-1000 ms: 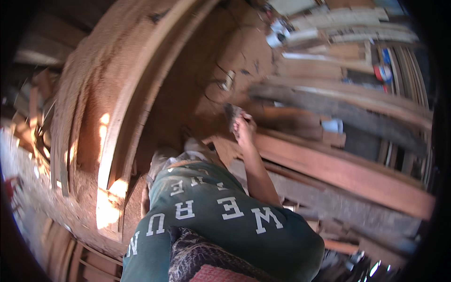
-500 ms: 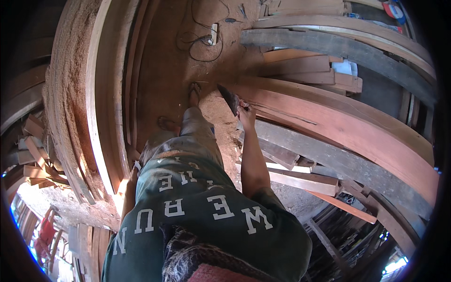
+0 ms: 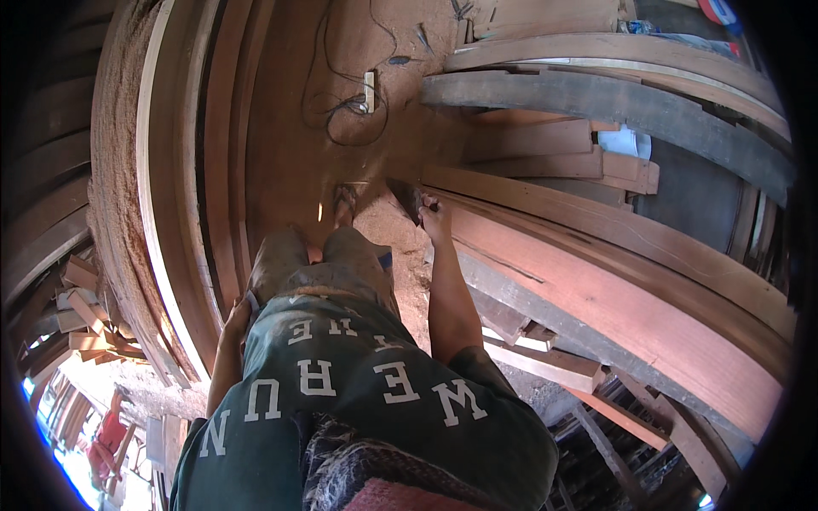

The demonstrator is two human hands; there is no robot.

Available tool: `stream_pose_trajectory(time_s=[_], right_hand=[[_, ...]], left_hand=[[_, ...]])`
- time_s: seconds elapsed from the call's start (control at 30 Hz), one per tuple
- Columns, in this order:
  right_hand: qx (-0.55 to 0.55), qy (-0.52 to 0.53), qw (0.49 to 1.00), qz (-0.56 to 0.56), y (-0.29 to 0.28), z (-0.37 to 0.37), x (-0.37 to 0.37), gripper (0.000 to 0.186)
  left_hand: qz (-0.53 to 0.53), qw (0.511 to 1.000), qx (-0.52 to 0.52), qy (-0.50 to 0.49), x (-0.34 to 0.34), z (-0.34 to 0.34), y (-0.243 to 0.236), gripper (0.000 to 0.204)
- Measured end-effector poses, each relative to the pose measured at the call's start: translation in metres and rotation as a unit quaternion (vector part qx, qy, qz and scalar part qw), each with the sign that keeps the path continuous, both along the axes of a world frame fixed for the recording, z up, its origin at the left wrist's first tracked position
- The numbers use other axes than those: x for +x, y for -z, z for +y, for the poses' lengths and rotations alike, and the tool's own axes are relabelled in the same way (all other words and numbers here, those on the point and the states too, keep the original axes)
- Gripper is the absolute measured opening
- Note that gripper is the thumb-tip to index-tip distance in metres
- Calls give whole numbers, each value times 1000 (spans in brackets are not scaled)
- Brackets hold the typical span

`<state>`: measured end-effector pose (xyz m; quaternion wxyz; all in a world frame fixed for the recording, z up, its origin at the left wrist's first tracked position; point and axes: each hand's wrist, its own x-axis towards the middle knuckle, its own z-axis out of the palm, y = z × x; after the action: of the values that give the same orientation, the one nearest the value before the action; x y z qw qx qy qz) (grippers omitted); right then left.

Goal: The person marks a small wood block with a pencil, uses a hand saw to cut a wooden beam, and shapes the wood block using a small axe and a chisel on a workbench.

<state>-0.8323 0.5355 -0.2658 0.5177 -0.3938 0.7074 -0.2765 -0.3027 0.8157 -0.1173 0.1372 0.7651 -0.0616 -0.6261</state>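
Tool (image 3: pixel 404 199), dark, flat, tapered, in right hand (image 3: pixel 436 220) near smooth reddish timber (image 3: pixel 613 315); left hand (image 3: pixel 240 315), grip unclear.

Lg. white slab-serif block caps (image 3: pixel 317 376), in approx. 3 rows, on front of dark-green cloth T-shirt (image 3: pixel 256 473), near ctr.; nearest row runs L to R side, farthest partly lost in folds.

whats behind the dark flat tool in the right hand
Brown, dusty floor shows around the dark flat tool, with wooden beams to its right. The patch straight behind it is covered, and the fingers of the right hand hide the end they grip.
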Motion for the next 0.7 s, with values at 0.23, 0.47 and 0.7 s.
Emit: stream_pose_trajectory(time_s=[0.23, 0.47, 0.7], right_hand=[[-56, 40, 996, 63, -5, -101, -8, 32], [-62, 83, 986, 132, -31, -239, -16, 29], [-41, 57, 976, 204, -17, -352, -29, 36]], left_hand=[[48, 992, -64, -98, -16, -109, -35, 43], [84, 982, -32, -169, -2, -235, -14, 36], [-75, 991, 13, -112, 65, -288, 7, 36]])
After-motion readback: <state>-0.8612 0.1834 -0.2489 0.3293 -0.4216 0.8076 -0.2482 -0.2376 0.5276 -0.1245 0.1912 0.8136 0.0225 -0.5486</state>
